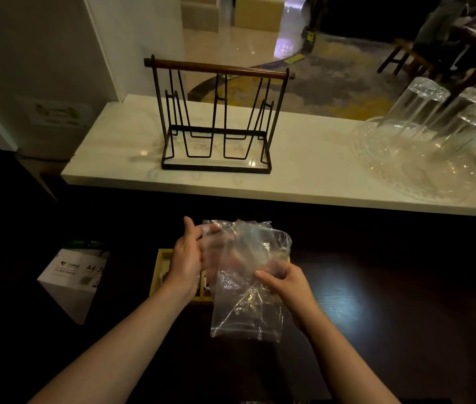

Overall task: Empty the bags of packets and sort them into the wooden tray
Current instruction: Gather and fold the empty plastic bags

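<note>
Fingers of our right hand (285, 282) curl round the middle of the clear crumpled plastic bag (248, 287), pinching the film between thumb and forefinger; fingers of our left hand (186, 258) lie fairly straight against the bag's upper left edge, thumb raised, and we cannot tell whether they pinch the film or only press it; the bag hangs in the air between both hands, directly above the pale wooden compartment tray (162, 255) on the dark table (376, 301).

Step in hand, as we judge it: emptying; the bag looks slack and see-through, with no packet clearly visible inside, so it seems empty or nearly so; small light shapes in the tray's left compartments may be packets, too dim to confirm.

Orientation: the bag's long axis runs roughly away from us and upward, slightly tilted; its crumpled end points toward the white marble counter (303, 176), its flatter end points down toward us; which end is the mouth we cannot tell.

Next move, in our judgement, calls for confirming the bag holds nothing, setting it aside clear of the tray, then sorting packets by compartment; thin film will cling and fold, so a firm two-handed hold is advisable.
</note>
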A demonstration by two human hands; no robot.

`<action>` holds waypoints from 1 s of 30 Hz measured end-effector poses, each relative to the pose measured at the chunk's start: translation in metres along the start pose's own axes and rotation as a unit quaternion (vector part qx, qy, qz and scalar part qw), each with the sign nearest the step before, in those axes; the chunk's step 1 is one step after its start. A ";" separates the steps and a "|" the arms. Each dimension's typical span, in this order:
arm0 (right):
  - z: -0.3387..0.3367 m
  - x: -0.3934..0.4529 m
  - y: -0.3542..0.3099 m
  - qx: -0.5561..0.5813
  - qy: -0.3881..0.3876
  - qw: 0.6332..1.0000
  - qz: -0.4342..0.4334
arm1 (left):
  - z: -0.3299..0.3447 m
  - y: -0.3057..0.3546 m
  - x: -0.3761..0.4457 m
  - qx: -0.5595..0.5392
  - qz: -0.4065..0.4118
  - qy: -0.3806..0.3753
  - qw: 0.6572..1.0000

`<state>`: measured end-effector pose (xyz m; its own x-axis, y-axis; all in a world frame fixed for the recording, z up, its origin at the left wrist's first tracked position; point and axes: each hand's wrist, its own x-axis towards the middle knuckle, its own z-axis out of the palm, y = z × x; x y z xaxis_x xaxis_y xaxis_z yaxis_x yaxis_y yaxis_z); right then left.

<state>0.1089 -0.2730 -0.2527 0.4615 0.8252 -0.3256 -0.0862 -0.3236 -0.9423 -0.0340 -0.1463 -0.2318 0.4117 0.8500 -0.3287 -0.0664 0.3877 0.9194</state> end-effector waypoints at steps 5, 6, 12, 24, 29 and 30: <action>0.004 -0.002 0.004 0.023 0.020 0.999 0.011 | 0.000 -0.005 -0.002 0.086 0.070 -0.013 0.994; 0.005 -0.003 0.005 0.029 0.024 0.999 0.014 | -0.001 -0.006 -0.001 0.083 0.071 -0.006 0.994; 0.004 -0.007 0.010 0.076 0.005 0.997 0.018 | 0.000 -0.002 -0.004 0.117 0.108 0.003 0.987; 0.009 0.002 -0.002 0.060 0.024 0.997 -0.036 | 0.003 0.000 -0.012 0.113 0.068 -0.050 0.990; 0.006 0.004 -0.002 0.033 0.023 0.998 -0.048 | 0.002 -0.009 -0.015 0.207 0.042 -0.080 0.974; 0.003 0.006 -0.003 0.028 0.038 0.997 -0.057 | 0.001 -0.010 -0.014 0.204 0.040 -0.074 0.975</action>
<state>0.1093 -0.2655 -0.2523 0.5364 0.8172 -0.2108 -0.0765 -0.2016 -0.9765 -0.0380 -0.1625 -0.2357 0.5487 0.7989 -0.2463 0.2523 0.1227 0.9598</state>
